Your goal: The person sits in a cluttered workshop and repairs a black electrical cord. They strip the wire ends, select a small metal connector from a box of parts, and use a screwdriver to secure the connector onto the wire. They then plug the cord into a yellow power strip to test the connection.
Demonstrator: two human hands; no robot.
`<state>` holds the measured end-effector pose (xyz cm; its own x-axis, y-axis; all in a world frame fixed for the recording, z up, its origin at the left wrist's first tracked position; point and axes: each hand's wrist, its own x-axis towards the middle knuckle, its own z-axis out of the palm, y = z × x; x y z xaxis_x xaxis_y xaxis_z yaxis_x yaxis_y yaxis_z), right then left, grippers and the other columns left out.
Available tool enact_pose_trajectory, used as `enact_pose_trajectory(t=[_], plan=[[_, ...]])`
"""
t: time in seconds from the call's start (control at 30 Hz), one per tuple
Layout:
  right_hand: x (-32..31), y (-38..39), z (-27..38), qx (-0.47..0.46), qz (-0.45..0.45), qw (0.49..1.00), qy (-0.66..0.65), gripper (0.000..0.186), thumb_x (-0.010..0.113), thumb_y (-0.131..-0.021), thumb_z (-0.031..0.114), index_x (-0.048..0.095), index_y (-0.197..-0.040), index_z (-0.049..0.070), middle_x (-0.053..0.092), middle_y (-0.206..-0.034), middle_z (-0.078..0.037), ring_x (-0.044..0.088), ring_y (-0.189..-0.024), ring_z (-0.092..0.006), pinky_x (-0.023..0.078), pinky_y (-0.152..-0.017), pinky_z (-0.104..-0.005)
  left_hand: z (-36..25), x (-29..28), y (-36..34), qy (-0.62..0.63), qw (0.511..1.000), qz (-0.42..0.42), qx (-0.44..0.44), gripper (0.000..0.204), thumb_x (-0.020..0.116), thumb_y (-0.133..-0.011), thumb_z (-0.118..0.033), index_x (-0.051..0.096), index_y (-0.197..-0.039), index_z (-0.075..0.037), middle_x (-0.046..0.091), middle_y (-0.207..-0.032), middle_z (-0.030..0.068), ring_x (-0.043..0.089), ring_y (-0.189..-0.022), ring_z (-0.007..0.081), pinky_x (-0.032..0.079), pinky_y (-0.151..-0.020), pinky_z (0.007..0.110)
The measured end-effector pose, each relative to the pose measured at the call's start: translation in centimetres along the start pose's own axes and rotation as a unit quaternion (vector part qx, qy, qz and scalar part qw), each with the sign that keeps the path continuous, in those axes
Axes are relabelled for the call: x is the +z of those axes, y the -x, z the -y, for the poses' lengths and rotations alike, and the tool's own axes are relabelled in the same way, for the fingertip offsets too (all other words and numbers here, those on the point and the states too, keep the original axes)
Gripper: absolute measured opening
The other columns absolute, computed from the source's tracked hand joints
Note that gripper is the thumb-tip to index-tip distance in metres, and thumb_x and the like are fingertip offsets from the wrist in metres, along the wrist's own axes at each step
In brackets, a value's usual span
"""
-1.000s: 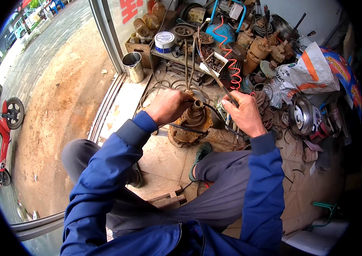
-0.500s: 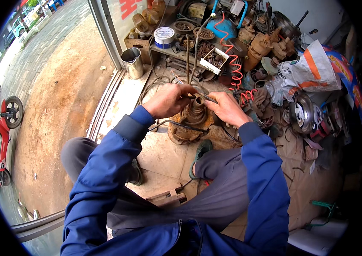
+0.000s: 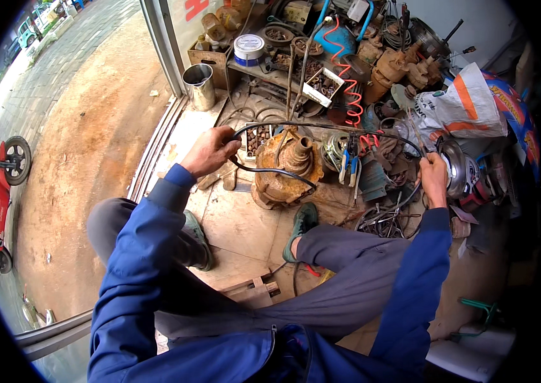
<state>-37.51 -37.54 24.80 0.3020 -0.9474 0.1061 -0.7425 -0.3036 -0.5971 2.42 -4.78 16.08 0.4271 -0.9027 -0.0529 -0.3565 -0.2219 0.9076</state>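
Note:
My left hand (image 3: 211, 152) is closed on a black cable (image 3: 347, 128), left of a rusty, yellowish cast-metal machine part (image 3: 264, 185) on the floor. The cable arches above that part to my right hand (image 3: 434, 177), which is closed around it well over to the right. From my left hand another stretch of cable dips across the front of the part. A rusty round neck (image 3: 304, 145) stands up from the part's top. Pliers with blue handles (image 3: 345, 165) are just right of it.
Behind stand a steel cup (image 3: 200, 88), a white-and-blue tub (image 3: 248, 50) and a white tray of small parts (image 3: 323, 87). A red coiled hose (image 3: 352, 96) hangs near a white sack (image 3: 462, 105). Dark cables (image 3: 385, 222) lie near my right knee. A small wooden piece (image 3: 254, 293) lies between my legs.
My hands have moved apart from above the rusty part, left hand leftward and right hand far rightward, stretching the cable between them. The pliers and a box of small parts now show.

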Motion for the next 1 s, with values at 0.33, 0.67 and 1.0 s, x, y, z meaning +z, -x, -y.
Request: enact_pose_trajectory(t=[0.33,0.67,1.0], plan=[[-13.6,6.2,2.8,-0.145,-0.020,0.868,0.475,0.019,0.065,-0.084,0.016,0.073,-0.098,0.005,0.068,-0.087,-0.027,0.066,-0.087,-0.0453,0.052,-0.079,-0.0534,-2.8,5.3,-2.0,0.063,0.996,-0.061,0.035,0.021,0.058,-0.098,-0.016,0.060,-0.102,0.004,0.068,-0.081,0.0172,0.069,-0.074,0.0277,0.053,-0.067,0.038],[-16.8,12.4,-0.1,-0.108,0.025,0.844,0.525,0.015,0.070,-0.080,0.017,0.072,-0.090,0.005,0.070,-0.086,-0.025,0.068,-0.086,-0.0448,0.054,-0.077,-0.0523,-4.3,7.9,-2.6,0.244,0.962,0.019,0.120,0.021,0.072,-0.094,-0.014,0.065,-0.108,0.000,0.068,-0.088,0.0012,0.062,-0.079,0.0068,0.053,-0.069,0.026],[-17.1,12.2,1.0,-0.098,-0.005,0.894,0.437,0.019,0.072,-0.083,0.010,0.065,-0.098,0.002,0.066,-0.093,-0.029,0.062,-0.095,-0.0482,0.049,-0.078,-0.0553,-6.3,5.4,-0.2,0.250,0.936,0.184,0.168,0.028,0.074,-0.092,-0.013,0.070,-0.117,-0.001,0.071,-0.096,0.0004,0.061,-0.088,0.0052,0.051,-0.080,0.023]])
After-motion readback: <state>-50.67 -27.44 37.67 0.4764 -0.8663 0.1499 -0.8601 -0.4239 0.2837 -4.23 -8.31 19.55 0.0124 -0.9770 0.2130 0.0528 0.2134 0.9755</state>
